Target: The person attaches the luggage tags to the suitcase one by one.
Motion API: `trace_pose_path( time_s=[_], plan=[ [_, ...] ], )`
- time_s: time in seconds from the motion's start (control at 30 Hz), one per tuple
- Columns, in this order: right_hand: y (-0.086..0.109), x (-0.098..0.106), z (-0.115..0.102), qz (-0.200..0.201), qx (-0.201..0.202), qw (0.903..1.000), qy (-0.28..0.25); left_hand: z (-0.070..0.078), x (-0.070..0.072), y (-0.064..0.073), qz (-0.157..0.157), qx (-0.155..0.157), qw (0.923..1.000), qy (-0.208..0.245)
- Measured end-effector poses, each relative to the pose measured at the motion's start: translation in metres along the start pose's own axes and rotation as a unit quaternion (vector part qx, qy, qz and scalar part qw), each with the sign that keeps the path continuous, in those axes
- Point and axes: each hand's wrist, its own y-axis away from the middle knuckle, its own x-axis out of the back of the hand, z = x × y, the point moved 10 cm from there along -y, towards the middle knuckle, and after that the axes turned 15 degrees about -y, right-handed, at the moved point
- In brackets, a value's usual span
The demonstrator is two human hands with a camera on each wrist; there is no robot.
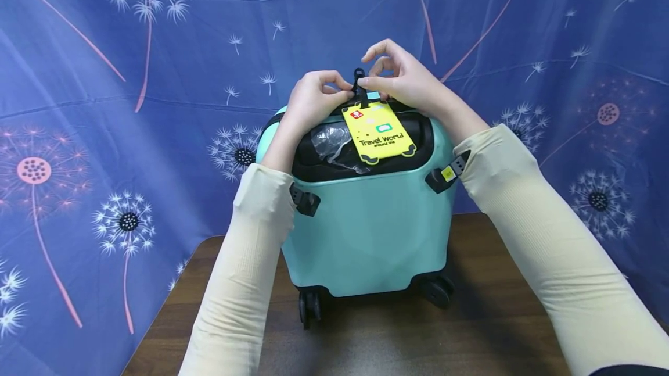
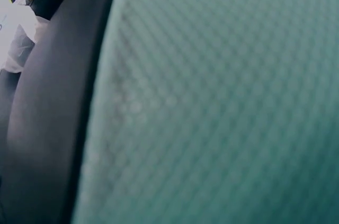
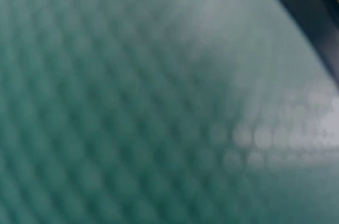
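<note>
A yellow luggage tag (image 1: pixel 380 133) reading "Travel World" lies against the black top panel of a small turquoise suitcase (image 1: pixel 373 231). Its black strap (image 1: pixel 359 77) stands up in a loop above the tag. From the left, my left hand (image 1: pixel 316 97) pinches the strap low down between thumb and fingertips. My right hand (image 1: pixel 405 77) holds the strap from the other side, thumb against it and index finger arched above. Close up, the left wrist view has the textured turquoise shell (image 2: pixel 212 97) and black trim; the right wrist view is mostly blurred shell (image 3: pixel 132 102). Neither wrist view includes the hands.
The suitcase stands on black wheels (image 1: pixel 438 291) on a brown wooden table (image 1: pixel 355 341). Crumpled clear plastic (image 1: pixel 331 142) sits on its black panel beside the tag. A blue dandelion-print cloth (image 1: pixel 204 45) hangs behind. Dark wrist cameras (image 1: pixel 305 201) sit close to the suitcase front.
</note>
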Motion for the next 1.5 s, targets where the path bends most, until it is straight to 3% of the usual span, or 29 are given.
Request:
trace_pose_path(
  time_s=[0.13,0.43,0.7,0.93,1.13,1.3,1.5],
  plan=[
    [0.001,0.001,-0.002,0.001,0.010,0.9998,0.019,0.000,0.001,0.000,-0.002,0.002,1.0000,0.001],
    [0.001,0.001,0.002,0.003,-0.031,0.9983,0.050,-0.001,0.003,0.001,0.001,0.009,1.0000,0.003],
    [-0.003,-0.003,0.003,-0.005,-0.033,0.9904,0.134,-0.003,0.002,0.001,-0.014,0.018,0.9996,0.018],
    [-0.006,-0.003,0.000,0.013,-0.007,0.9922,0.124,-0.010,-0.001,0.001,-0.027,0.042,0.9982,0.032],
    [-0.010,-0.006,-0.001,-0.008,-0.013,0.9881,0.153,-0.011,-0.006,0.001,-0.034,0.052,0.9967,0.052],
    [-0.012,-0.008,-0.007,0.008,0.024,0.9929,0.116,-0.008,-0.004,0.003,-0.024,0.045,0.9973,0.053],
    [-0.011,-0.007,-0.009,0.026,0.066,0.9941,0.083,-0.006,-0.007,0.003,-0.054,0.048,0.9968,0.034]
  ],
)
